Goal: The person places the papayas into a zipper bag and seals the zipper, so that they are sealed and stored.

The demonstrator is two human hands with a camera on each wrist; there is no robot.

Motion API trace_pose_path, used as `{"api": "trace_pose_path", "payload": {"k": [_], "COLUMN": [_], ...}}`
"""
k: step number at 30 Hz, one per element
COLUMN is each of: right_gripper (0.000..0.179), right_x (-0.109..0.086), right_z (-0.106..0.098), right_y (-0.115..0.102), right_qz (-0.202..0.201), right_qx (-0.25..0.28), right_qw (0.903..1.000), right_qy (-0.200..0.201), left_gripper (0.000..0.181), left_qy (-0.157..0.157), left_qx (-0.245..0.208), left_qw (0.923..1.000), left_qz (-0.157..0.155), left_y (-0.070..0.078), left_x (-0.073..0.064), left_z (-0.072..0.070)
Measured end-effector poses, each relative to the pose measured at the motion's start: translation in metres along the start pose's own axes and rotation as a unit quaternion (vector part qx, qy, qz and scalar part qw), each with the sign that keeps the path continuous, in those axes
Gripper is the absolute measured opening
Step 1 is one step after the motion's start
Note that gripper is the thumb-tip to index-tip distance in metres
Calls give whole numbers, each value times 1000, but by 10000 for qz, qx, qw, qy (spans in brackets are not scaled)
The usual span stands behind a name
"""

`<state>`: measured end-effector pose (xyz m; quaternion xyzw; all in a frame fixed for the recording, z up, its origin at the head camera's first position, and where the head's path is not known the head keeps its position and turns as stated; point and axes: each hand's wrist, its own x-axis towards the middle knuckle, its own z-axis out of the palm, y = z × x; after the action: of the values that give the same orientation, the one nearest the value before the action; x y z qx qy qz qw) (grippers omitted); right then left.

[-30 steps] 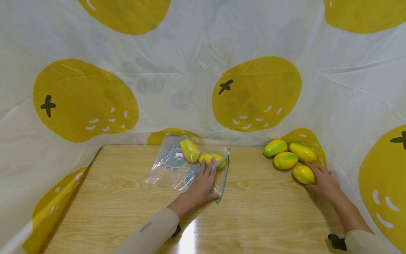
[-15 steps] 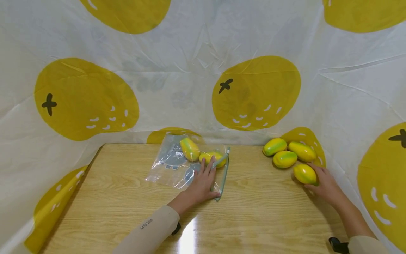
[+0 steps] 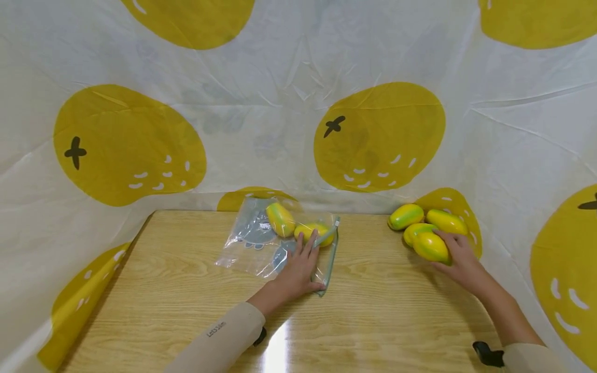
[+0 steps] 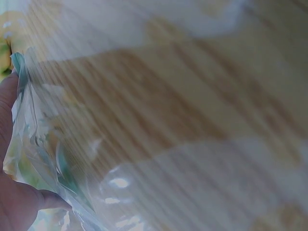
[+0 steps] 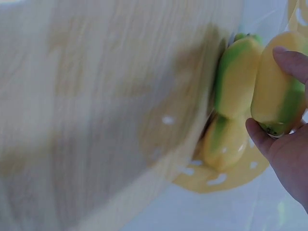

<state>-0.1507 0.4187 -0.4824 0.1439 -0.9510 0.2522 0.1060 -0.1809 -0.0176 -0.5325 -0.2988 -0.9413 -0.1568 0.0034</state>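
- Right hand (image 3: 460, 260): fingers grip a shiny yellow-green egg-shaped fruit (image 3: 431, 247) on the right, near three more yellow-green fruits (image 3: 446, 221).
- It looks hard, light, maybe slippery; best held round its fat middle.
- Left hand (image 3: 297, 272): straight, spread fingers touch a clear, green-edged plastic bag (image 3: 332, 259).

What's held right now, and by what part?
The right grip holds a yellow-green papaya, thumb at its dark-marked end, a fingertip on its side. The left grip rests on the zip bag.
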Motion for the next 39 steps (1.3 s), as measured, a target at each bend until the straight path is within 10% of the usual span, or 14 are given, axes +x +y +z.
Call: {"api": "trace_pose_path", "payload": {"k": [39], "right_gripper": [74], "right_x": [89], "right_z": [90], "right_y": [-91], "right_qz": [-461], "right_qx": [730], "right_qw": [9847], "right_qy": [-1513], "left_gripper": [110], "left_qy": [52], "left_qx": [265], "left_qw": [9996], "left_qz": [58], "left_y": [0], "left_x": [1], "left_z": [0]}}
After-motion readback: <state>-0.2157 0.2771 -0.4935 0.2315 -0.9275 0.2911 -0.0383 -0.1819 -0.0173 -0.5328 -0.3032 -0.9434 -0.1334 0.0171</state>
